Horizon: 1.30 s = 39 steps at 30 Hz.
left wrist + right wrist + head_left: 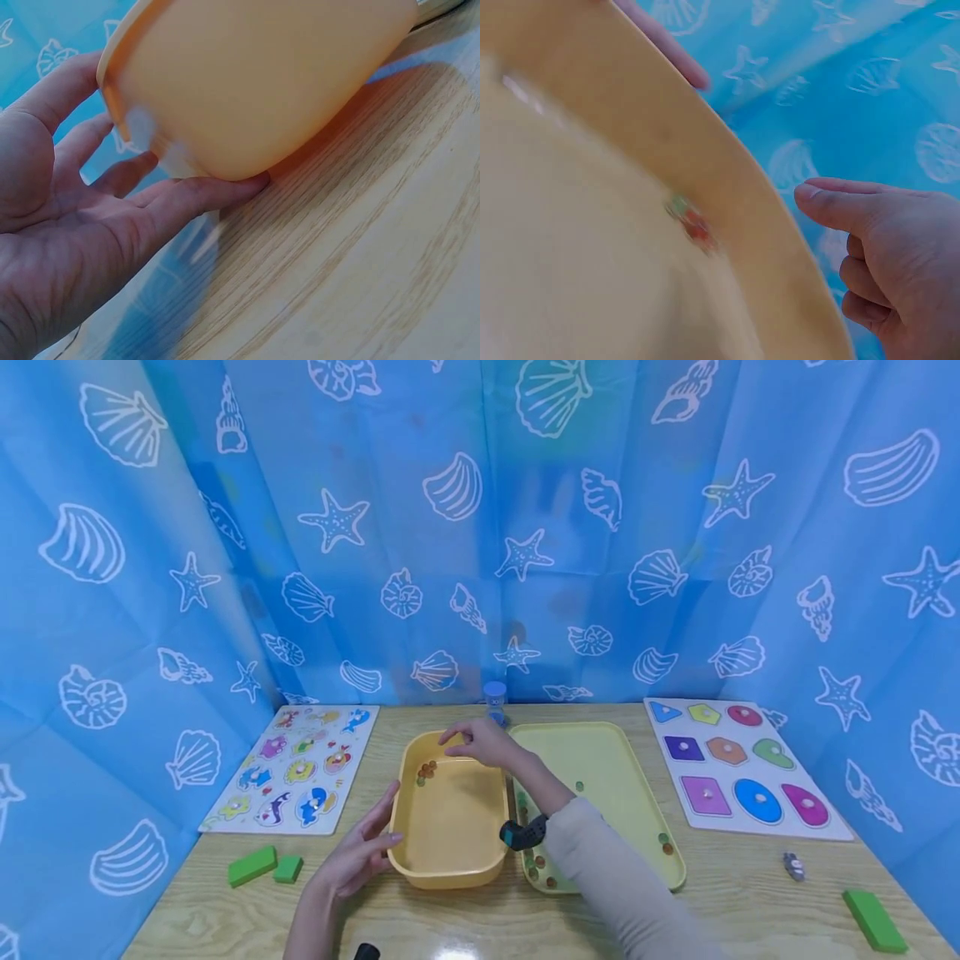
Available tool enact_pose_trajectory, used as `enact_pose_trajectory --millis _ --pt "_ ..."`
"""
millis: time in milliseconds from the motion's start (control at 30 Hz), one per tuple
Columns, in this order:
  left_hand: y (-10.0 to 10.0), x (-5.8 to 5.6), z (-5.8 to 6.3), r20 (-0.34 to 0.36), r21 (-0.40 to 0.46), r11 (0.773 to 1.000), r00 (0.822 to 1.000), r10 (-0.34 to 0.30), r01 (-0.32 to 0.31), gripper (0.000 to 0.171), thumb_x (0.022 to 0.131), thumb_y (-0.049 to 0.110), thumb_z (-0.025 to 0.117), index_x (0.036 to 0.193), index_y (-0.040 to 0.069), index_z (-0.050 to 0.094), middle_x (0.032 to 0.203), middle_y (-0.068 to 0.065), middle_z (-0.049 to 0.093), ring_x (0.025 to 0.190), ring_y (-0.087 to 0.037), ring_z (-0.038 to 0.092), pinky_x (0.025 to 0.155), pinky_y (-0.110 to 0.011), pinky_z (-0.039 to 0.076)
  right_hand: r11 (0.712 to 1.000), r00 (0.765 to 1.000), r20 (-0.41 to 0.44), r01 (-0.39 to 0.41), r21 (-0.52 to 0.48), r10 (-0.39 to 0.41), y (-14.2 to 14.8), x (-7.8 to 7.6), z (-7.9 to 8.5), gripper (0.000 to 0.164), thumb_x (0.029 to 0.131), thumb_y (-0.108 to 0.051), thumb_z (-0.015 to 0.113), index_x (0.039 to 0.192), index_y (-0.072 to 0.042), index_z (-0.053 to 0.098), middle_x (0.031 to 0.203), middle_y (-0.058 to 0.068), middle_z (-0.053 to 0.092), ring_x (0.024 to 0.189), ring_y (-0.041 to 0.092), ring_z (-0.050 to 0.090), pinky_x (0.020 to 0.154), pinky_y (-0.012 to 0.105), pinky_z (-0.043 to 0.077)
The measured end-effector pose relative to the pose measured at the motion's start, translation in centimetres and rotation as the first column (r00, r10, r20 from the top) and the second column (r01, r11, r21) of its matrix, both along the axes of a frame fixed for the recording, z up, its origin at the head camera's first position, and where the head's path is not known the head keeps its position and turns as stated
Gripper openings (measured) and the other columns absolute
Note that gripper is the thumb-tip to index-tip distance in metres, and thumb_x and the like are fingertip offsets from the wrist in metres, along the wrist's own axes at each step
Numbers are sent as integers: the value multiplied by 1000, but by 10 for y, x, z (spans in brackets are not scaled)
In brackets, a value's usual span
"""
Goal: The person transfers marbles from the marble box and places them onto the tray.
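A yellow-orange tub [450,814] stands in the middle of the table. My left hand [360,852] holds its left side, the thumb at the rim; in the left wrist view that hand's fingers [202,193] reach under the tub's bottom edge. Several small amber and green beads [426,770] lie in its far left corner. Over the tub's far right part hovers my right hand [483,743]. Its thumb and index finger are extended, the other fingers curl in the right wrist view, and no bead shows between them.
A pale yellow tray [600,752] with several scattered beads [540,862] stands to the right. Puzzle boards [360,768] [693,789] flank both containers. Green blocks [252,866] [874,921], a small grey figure [793,866] and a blue-capped container [494,693] are also on the table.
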<state>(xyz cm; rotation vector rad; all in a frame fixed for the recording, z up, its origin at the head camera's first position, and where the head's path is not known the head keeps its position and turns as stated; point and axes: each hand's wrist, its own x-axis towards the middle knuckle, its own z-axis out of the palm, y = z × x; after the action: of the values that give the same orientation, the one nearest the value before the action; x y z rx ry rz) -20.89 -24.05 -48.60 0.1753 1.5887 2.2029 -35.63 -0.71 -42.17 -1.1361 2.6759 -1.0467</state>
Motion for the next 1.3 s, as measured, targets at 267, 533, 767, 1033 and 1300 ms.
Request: enact_pose_trajectory --millis 267,533,767,1033,1300 --pt "5 4 14 -15 -18 999 999 -44 44 76 88 1 47 143 37 8 150 -7 -11 130 -38 22 95 -50 40 987 998 -23 -48 153 52 -42 4 -16 20 80 -22 67 99 -16 69 86 -2 66 65 9 52 59 16 44" --pt "8 3 16 -5 -18 999 999 -32 32 75 88 -1 46 143 37 12 151 -6 -10 129 -38 27 94 -48 42 962 999 -14 -31 273 36 -50 6 -32 20 78 -20 68 98 -16 68 89 -6 66 82 8 56 75 19 47" --pt "6 4 13 -1 -22 999 999 -35 35 76 88 0 47 143 37 10 150 -6 -12 130 -38 24 94 -48 42 964 999 29 -22 266 15 -47 8 -35 14 79 -19 68 93 -16 69 90 -7 65 80 8 55 73 17 47" --pt "4 0 1 0 -13 1000 1000 -11 11 75 88 0 47 141 41 14 150 -4 -13 131 -40 18 94 -50 41 999 999 43 -21 27 20 -4 7 -5 18 82 -19 64 97 -10 68 55 1 41 47 10 31 44 20 28" --pt "2 0 -2 -25 -36 999 1000 18 -19 74 88 -1 46 142 39 15 151 -2 -11 132 -40 17 92 -51 42 985 988 27 157 -72 -155 84 1 -12 21 83 -25 63 98 -11 68 49 -4 32 43 11 28 42 23 26"
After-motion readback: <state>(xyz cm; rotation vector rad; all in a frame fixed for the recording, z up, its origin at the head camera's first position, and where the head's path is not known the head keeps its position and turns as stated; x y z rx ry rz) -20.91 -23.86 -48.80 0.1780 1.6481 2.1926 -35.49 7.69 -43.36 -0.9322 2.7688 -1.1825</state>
